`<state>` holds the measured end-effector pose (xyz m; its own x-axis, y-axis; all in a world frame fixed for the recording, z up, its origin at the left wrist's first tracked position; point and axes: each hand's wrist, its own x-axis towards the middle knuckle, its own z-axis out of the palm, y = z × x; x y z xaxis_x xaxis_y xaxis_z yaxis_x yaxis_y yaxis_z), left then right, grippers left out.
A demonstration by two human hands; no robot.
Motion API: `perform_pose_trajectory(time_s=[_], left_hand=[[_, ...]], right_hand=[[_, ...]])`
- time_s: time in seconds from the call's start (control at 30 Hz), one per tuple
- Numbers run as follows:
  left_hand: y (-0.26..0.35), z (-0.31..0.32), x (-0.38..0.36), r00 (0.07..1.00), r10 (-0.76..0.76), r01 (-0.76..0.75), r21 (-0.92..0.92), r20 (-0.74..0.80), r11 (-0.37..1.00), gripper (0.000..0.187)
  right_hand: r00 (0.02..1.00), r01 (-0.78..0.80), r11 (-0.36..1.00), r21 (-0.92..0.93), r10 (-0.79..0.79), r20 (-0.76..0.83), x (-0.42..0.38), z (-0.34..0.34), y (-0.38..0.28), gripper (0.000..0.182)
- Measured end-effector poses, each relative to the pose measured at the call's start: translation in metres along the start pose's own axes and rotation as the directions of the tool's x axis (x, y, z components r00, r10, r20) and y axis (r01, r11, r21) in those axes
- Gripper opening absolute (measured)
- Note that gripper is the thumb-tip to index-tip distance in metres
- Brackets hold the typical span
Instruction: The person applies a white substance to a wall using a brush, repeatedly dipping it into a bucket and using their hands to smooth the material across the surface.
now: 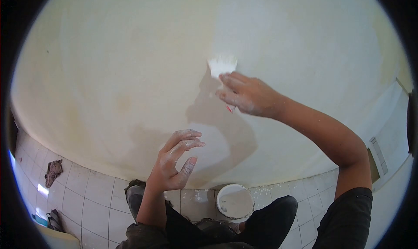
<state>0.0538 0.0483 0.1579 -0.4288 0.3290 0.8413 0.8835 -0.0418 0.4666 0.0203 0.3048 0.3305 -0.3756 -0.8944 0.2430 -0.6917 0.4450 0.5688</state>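
Observation:
A wide brush [222, 66] with white bristles is against the pale wall [130, 66], gripped in my right hand [248, 94]. Its bristles point up, and a bit of red shows on the handle below my fingers. Lower and to the left, my left hand [177, 159] is raised in front of the wall, fingers apart and curved, with nothing in it. White smears cover the fingers of both hands. On the floor between my knees stands a round white bucket [235, 201] with whitish material inside.
Tiled floor [96, 188] runs along the wall's foot, with white splatters near the bucket. A crumpled brown cloth [53, 172] lies at the left. Further down are a dark bundle [55, 220] and a teal item [39, 220]. My bent knees flank the bucket.

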Motion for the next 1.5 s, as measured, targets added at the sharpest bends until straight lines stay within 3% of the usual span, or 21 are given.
perform_pose_trajectory(time_s=[0.07, 0.17, 0.23, 0.3, 0.37, 0.43, 0.53, 0.57, 0.63, 0.67, 0.73, 0.83, 0.93, 1.0, 1.07, 1.13, 1.23, 1.33, 1.37, 1.43, 1.5], left_hand=[[0.001, 0.000, 0.001, 1.000, -0.001, 0.001, -0.007, 0.000, 1.000, 0.029], [0.007, -0.002, 0.002, 1.000, -0.026, 0.026, -0.043, 0.017, 0.999, 0.034], [0.003, 0.000, 0.002, 1.000, -0.007, 0.007, -0.031, 0.005, 0.999, 0.030], [0.001, -0.001, 0.002, 1.000, 0.011, -0.011, -0.019, 0.007, 1.000, 0.028], [0.000, -0.001, 0.002, 1.000, 0.021, -0.021, -0.012, 0.011, 1.000, 0.027], [-0.002, -0.001, 0.001, 1.000, -0.001, 0.001, -0.017, 0.002, 1.000, 0.028], [-0.002, -0.001, 0.000, 1.000, 0.000, -0.001, -0.021, -0.019, 1.000, 0.028], [-0.002, -0.003, -0.001, 1.000, 0.008, -0.008, -0.022, -0.030, 1.000, 0.028], [0.002, -0.004, -0.002, 0.999, -0.024, 0.022, -0.038, -0.035, 0.999, 0.028], [0.002, -0.008, -0.001, 0.998, -0.040, 0.038, -0.049, -0.038, 0.998, 0.029], [0.000, -0.010, -0.002, 0.999, -0.039, 0.038, -0.047, -0.037, 0.998, 0.029], [0.002, -0.002, -0.002, 0.999, -0.031, 0.031, -0.040, -0.015, 0.999, 0.030], [-0.001, -0.003, -0.001, 1.000, -0.008, 0.008, -0.012, -0.001, 1.000, 0.028], [-0.002, -0.003, 0.001, 1.000, 0.004, -0.004, -0.006, -0.004, 1.000, 0.028], [-0.001, -0.003, 0.001, 1.000, 0.009, -0.009, -0.020, -0.005, 1.000, 0.027], [-0.001, -0.002, 0.001, 1.000, 0.012, -0.012, -0.006, -0.003, 1.000, 0.027], [0.004, -0.002, 0.000, 1.000, -0.019, 0.019, -0.037, 0.002, 0.999, 0.029], [-0.001, -0.002, 0.001, 1.000, -0.011, 0.011, -0.019, -0.004, 1.000, 0.027], [-0.003, -0.003, 0.000, 1.000, -0.001, 0.001, -0.002, -0.010, 1.000, 0.026], [-0.002, -0.006, 0.002, 1.000, -0.024, 0.024, -0.024, -0.012, 0.999, 0.027], [0.004, -0.002, -0.001, 0.999, -0.033, 0.033, -0.036, -0.008, 0.999, 0.028]], right_hand=[[0.995, -0.057, 0.986, 0.159, 0.043, 0.090, 0.000, 0.003, -0.006, 0.029], [0.970, -0.200, 0.886, 0.419, 0.239, -0.042, 0.013, -0.021, 0.010, 0.028], [0.957, -0.039, 0.950, 0.310, 0.124, -0.261, 0.030, -0.038, 0.046, 0.028], [0.919, -0.189, 0.959, 0.212, 0.248, -0.306, 0.045, -0.072, 0.068, 0.022], [0.874, -0.040, 0.998, -0.051, 0.010, -0.486, 0.056, -0.098, 0.096, 0.023], [0.811, -0.147, 0.976, -0.160, 0.026, -0.584, 0.067, -0.114, 0.099, 0.008], [0.867, -0.122, 0.969, -0.216, -0.001, -0.497, 0.050, -0.093, 0.089, 0.026], [0.926, -0.109, 0.957, -0.268, 0.000, -0.378, 0.042, -0.082, 0.076, 0.031], [0.955, -0.056, 0.933, -0.355, -0.054, -0.292, 0.022, -0.034, 0.056, 0.024], [0.945, -0.028, 0.968, -0.250, -0.056, -0.323, 0.013, -0.009, 0.046, 0.023], [0.973, -0.002, 0.981, -0.195, -0.043, -0.227, -0.001, 0.009, 0.017, 0.024], [0.995, -0.097, 0.994, 0.050, 0.097, -0.001, -0.020, 0.015, -0.019, 0.028], [0.966, -0.252, 0.901, 0.354, 0.258, 0.030, -0.016, -0.001, -0.014, 0.025], [0.933, -0.220, 0.890, 0.399, 0.311, -0.179, -0.003, -0.019, 0.012, 0.025], [0.896, -0.202, 0.938, 0.281, 0.293, -0.335, 0.010, -0.057, 0.045, 0.025], [0.853, -0.181, 0.974, -0.133, 0.088, -0.515, 0.017, -0.084, 0.088, 0.028], [0.815, -0.244, 0.945, -0.220, 0.077, -0.575, 0.030, -0.124, 0.105, 0.012], [0.713, 0.004, 0.905, -0.426, -0.301, -0.633, 0.038, -0.108, 0.111, 0.014], [0.799, -0.219, 0.940, -0.262, 0.018, -0.602, 0.023, -0.095, 0.089, 0.032], [0.902, -0.238, 0.925, -0.295, 0.098, -0.420, 0.004, -0.059, 0.066, 0.028], [0.922, -0.171, 0.941, -0.291, 0.049, -0.383, -0.029, -0.013, 0.043, 0.031]])
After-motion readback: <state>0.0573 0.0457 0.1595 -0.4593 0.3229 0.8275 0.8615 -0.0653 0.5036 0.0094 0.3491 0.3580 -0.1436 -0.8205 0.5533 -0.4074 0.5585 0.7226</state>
